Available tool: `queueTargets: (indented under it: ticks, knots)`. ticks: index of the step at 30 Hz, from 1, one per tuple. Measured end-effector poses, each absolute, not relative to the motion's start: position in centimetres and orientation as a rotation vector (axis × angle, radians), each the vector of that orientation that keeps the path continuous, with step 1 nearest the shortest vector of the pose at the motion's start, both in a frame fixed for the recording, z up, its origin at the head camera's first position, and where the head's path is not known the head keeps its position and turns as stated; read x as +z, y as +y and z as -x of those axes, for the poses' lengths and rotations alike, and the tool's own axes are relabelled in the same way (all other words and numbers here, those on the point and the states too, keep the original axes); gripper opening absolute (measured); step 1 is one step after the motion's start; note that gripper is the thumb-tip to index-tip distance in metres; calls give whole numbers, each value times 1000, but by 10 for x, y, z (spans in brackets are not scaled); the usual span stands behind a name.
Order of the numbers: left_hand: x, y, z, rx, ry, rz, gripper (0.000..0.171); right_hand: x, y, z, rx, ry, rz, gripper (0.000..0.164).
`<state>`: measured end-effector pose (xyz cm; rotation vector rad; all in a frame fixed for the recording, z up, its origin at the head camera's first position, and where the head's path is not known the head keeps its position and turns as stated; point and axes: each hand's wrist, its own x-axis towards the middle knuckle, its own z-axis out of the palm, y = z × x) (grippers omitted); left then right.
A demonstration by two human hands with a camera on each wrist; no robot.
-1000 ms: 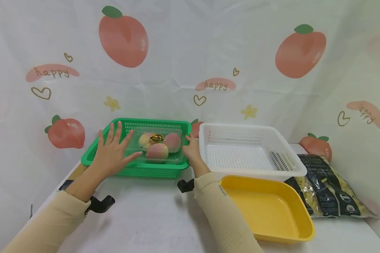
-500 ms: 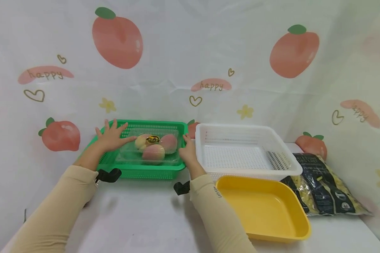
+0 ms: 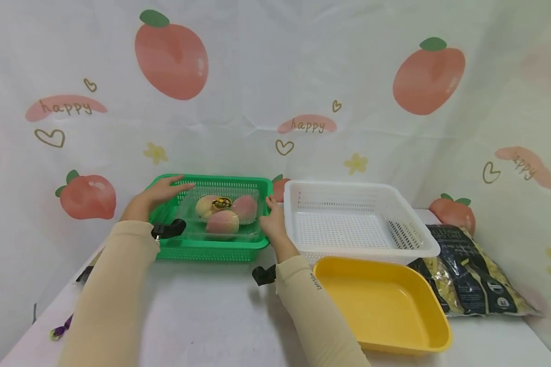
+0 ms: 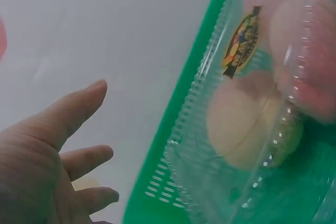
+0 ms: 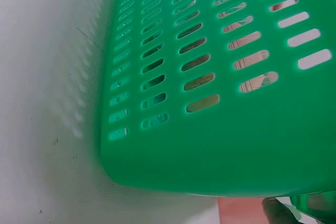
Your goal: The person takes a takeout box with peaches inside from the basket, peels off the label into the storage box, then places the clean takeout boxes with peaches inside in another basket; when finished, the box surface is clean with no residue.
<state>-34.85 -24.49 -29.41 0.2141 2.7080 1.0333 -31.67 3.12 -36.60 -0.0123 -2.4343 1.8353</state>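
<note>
A green basket (image 3: 211, 252) with slotted walls stands on the table. Inside it lies a clear plastic clamshell box (image 3: 188, 209) holding three peaches (image 3: 222, 223), with a black and gold sticker (image 4: 241, 43) on the lid. My left hand (image 3: 163, 191) hovers by the basket's back left part, fingers extended and holding nothing; in the left wrist view its fingers are spread apart from the box. At the basket's right rim my right hand (image 3: 274, 223) grips the edge. Only a dark fingertip (image 5: 278, 211) of it shows in the right wrist view.
Right of the green basket stands a white basket (image 3: 294, 219), with a yellow tray (image 3: 376, 306) in front. A black and clear bag of pasta (image 3: 473, 275) lies at the far right. A small purple item (image 3: 61, 329) lies at the left. A printed cloth (image 3: 248, 66) hangs behind.
My left hand has gone from spread above the basket's left side to farther back along its left rim, its forearm swinging right. My right hand stays on the right rim.
</note>
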Motion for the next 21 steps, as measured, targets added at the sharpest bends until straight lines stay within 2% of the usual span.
queueTargets:
  ticks: [10, 16, 21]
  knots:
    - [-322, -253, 362, 1438, 2408, -45, 85, -372, 27, 318, 1831, -2443, 26, 68]
    - [-337, -252, 367, 1705, 2276, 12, 80, -371, 29, 319, 1834, -2432, 38, 68]
    - [-340, -254, 365, 1705, 2259, 44, 77, -369, 30, 319, 1832, -2428, 33, 67]
